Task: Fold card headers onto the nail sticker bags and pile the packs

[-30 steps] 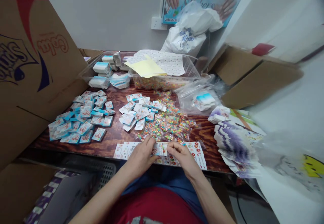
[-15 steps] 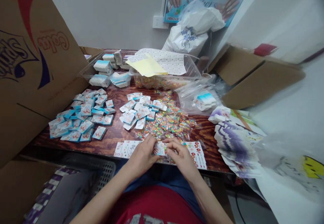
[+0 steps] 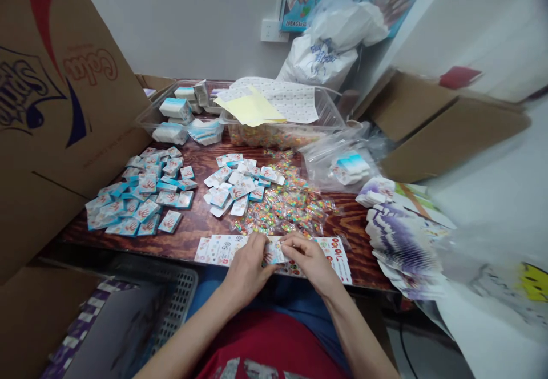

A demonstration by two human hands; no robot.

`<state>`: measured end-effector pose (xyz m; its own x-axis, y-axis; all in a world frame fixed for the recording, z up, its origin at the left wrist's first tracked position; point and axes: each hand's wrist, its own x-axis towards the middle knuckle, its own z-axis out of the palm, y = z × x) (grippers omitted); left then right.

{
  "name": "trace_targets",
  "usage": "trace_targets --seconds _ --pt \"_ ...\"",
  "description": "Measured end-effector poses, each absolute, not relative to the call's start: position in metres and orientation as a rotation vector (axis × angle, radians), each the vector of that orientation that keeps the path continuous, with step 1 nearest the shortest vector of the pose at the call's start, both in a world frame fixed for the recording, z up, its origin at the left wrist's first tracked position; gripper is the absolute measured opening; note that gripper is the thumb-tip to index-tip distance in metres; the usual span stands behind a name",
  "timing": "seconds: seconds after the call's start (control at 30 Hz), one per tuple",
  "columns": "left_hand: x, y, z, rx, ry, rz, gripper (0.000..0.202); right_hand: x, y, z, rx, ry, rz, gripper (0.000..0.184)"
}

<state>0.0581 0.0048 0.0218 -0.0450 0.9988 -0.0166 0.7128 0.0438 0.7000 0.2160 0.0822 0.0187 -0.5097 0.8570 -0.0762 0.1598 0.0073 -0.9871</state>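
Observation:
Between both hands is a small white-and-blue printed box [image 3: 274,251], held just above the table's front edge. My left hand [image 3: 249,262] grips its left side, thumb below and fingers above. At its right end, my right hand [image 3: 305,256] pinches with thumb and forefinger; whether something small is also in that pinch I cannot tell. Printed sticker sheets [image 3: 222,249] lie beneath the hands. Just beyond are little clear bags of colourful candy-like bits [image 3: 295,208] and a heap of small boxes [image 3: 235,185], some with flaps up.
A larger pile of small boxes [image 3: 145,196] lies at left beside a tall cardboard carton [image 3: 64,111]. Clear plastic tubs [image 3: 334,117] stand at the back. A plastic bag [image 3: 317,165] and fanned purple-white leaflets [image 3: 402,242] are at right.
The right fingers have closed in on the box's right end, where they were looser before. The left hand keeps its hold. The whole view has shifted slightly.

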Motion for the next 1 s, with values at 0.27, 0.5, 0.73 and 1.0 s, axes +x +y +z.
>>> trace_targets --seconds 0.27,0.5,0.73,1.0 --pt "0.06 0.006 0.031 1.529 1.658 0.778 0.029 0.222 0.087 0.022 -1.11 -1.528 1.692 0.017" --pt "0.066 0.007 0.019 1.063 1.519 1.067 0.013 0.209 0.085 0.018 -1.094 -1.37 1.534 0.019" --pt "0.076 0.005 0.019 0.891 1.413 1.25 0.039 0.203 0.065 0.009 -1.1 -1.177 1.501 0.029" --pt "0.057 0.007 0.028 1.129 1.31 1.089 0.038 0.212 0.065 0.005 -1.084 -1.256 1.457 0.017"
